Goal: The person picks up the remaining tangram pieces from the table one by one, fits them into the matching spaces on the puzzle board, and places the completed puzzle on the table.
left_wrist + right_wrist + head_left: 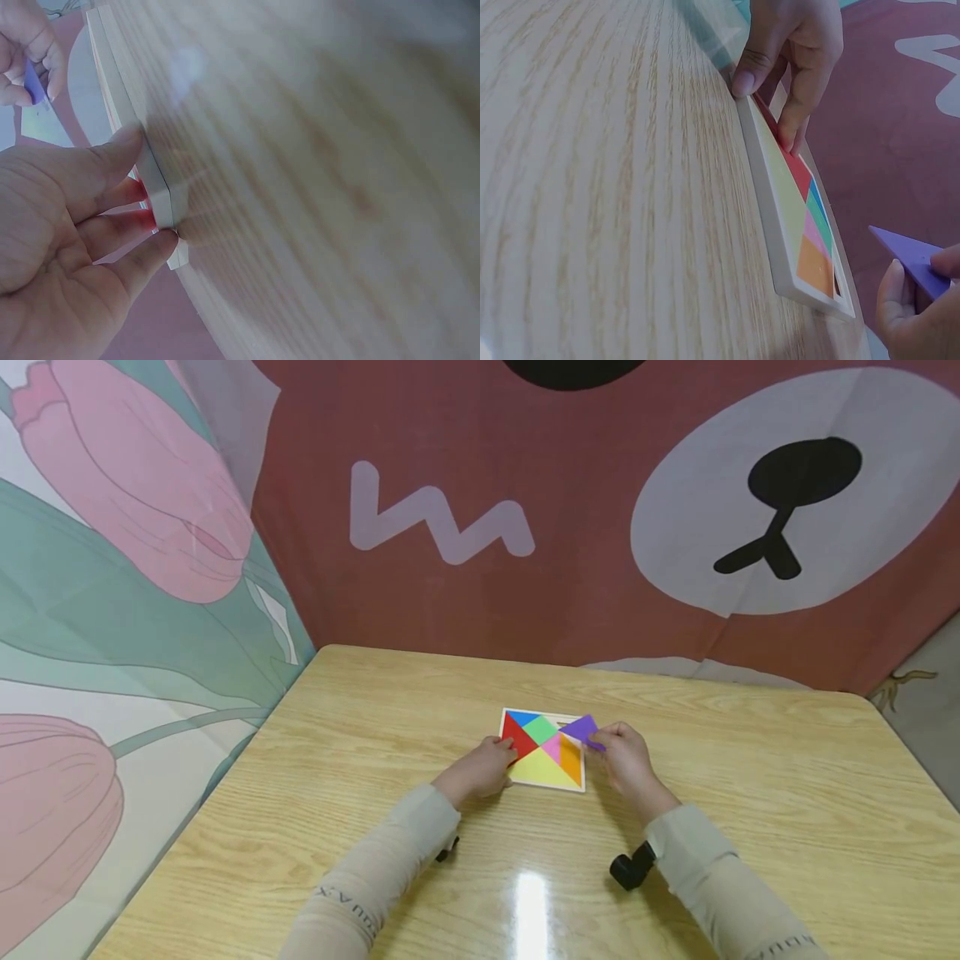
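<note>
A square tangram tray [547,788] with a pale rim lies on the table, holding flat coloured pieces. Red [516,731], yellow [542,771], orange [573,763], pink [552,747], green [538,727] and blue [521,718] ones sit inside it. At its left side my left hand [486,767] grips the tray, thumb against the edge and fingertips on the red piece. My right hand [628,758] pinches a purple triangle [915,259] between thumb and fingers, raised over the tray's far right corner. Part of an uncovered recess shows there.
The wood-grain table [360,727] extends around the tray. Behind it hangs a reddish cloth [450,602] with a cartoon face, and at left a tulip-print cloth [150,635]. A black wrist device [632,867] sits below the right sleeve.
</note>
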{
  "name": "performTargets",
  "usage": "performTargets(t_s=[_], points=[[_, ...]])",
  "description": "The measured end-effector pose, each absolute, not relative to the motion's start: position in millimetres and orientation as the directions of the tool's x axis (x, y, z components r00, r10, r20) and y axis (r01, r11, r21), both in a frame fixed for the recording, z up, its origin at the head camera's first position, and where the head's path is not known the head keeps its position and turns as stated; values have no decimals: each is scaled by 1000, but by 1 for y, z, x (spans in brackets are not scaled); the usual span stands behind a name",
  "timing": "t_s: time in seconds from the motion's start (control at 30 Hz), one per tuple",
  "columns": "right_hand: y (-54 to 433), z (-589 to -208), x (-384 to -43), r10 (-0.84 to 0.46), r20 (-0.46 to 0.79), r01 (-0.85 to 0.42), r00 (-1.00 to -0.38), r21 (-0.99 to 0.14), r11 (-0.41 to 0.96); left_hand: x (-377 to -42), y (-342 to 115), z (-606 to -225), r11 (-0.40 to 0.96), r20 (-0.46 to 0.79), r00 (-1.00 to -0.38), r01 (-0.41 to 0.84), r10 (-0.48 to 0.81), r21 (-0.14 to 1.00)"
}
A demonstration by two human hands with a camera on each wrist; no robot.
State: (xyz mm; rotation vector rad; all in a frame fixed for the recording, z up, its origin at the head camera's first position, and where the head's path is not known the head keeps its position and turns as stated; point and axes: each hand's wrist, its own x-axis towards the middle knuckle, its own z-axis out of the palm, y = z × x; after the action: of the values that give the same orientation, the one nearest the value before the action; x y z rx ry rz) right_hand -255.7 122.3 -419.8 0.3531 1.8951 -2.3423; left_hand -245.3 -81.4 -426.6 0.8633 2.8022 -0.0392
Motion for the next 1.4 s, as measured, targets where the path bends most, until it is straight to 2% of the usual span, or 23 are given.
performTargets(t_s=[0.5, 0.7, 0.97, 1.23, 1.4], points=[[120, -420, -261, 83, -234, 212, -969, -952, -220, -247, -82, -424, 830, -208, -807, 555, 553, 55], [123, -447, -278, 174, -211, 174, -962, -963, -205, -247, -82, -424, 836, -217, -810, 545, 545, 63], [130, -480, -302, 258, -186, 112, -948, -955, -276, -245, -79, -427, 846, -216, -818, 525, 533, 94], [122, -428, -269, 109, -171, 161, -979, -983, -93, -245, -80, -426, 833, -181, -814, 547, 552, 84], [119, -419, -265, 45, -178, 179, -983, -983, 30, -245, -81, -426, 841, -201, -817, 534, 540, 87]])
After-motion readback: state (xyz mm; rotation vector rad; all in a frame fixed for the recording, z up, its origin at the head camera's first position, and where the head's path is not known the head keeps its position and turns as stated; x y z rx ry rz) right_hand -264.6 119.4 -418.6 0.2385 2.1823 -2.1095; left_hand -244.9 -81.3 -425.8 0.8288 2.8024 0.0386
